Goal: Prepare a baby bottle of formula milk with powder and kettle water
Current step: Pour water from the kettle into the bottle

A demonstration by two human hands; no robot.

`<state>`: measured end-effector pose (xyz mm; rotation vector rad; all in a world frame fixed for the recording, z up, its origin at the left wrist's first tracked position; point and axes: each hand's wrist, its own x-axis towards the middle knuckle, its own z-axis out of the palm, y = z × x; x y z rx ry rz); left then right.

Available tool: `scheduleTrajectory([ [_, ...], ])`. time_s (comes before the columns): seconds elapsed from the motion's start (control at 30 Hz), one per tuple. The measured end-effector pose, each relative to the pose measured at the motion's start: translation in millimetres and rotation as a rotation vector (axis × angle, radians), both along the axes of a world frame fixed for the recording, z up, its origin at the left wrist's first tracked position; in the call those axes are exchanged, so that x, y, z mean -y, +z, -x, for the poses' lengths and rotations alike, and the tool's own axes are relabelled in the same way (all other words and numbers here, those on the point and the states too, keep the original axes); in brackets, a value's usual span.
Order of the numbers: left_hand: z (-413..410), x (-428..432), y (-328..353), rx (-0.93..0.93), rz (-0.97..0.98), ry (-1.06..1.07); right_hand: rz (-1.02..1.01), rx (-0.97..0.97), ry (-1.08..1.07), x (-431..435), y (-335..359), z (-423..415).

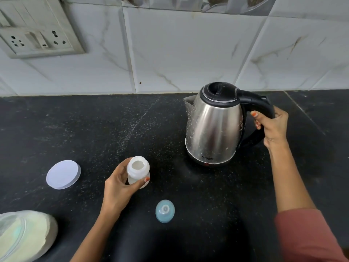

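A small white baby bottle [137, 168] stands upright on the black counter [113, 125], its mouth uncovered, with white inside. My left hand [120, 186] grips its lower body from the left. A steel kettle [213, 125] with a black lid sits on the counter to the right, spout pointing left. My right hand [272, 125] grips its black handle. The bottle's blue teat cap [164, 211] lies on the counter in front of the bottle. A clear jar of pale powder [24, 235] lies at the bottom left, partly out of view.
A round white lid [63, 174] lies flat left of the bottle. A tiled wall with a socket panel [35, 33] rises behind the counter. A seam in the counter runs at the far right.
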<state>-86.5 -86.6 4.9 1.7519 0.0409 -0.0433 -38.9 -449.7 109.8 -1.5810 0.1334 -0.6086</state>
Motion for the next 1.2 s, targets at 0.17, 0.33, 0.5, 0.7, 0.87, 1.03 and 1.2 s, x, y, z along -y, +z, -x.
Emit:
scheduleTrajectory([
  [0.17, 0, 6, 7, 0.000, 0.007, 0.006, -0.001, -0.018, 0.005, 5, -6, -7],
  [0.33, -1, 11, 10, 0.001, 0.018, 0.003, -0.027, -0.033, 0.105, 8, -3, -11],
  [0.5, -1, 15, 11, 0.001, 0.018, -0.001, -0.061, -0.095, 0.194, 17, -3, -12],
  [0.7, 0, 16, 8, 0.015, 0.002, -0.012, -0.030, -0.150, 0.182, 37, -14, -12],
  [0.87, 2, 19, 8, 0.031, -0.006, -0.011, -0.018, -0.176, 0.159, 43, -20, -12],
  [1.03, 4, 20, 7, 0.032, 0.008, -0.012, 0.063, -0.245, 0.072, 45, -18, -10],
  [1.2, 10, 18, 10, 0.038, 0.030, -0.013, 0.204, -0.294, -0.104, 34, -19, 0],
])
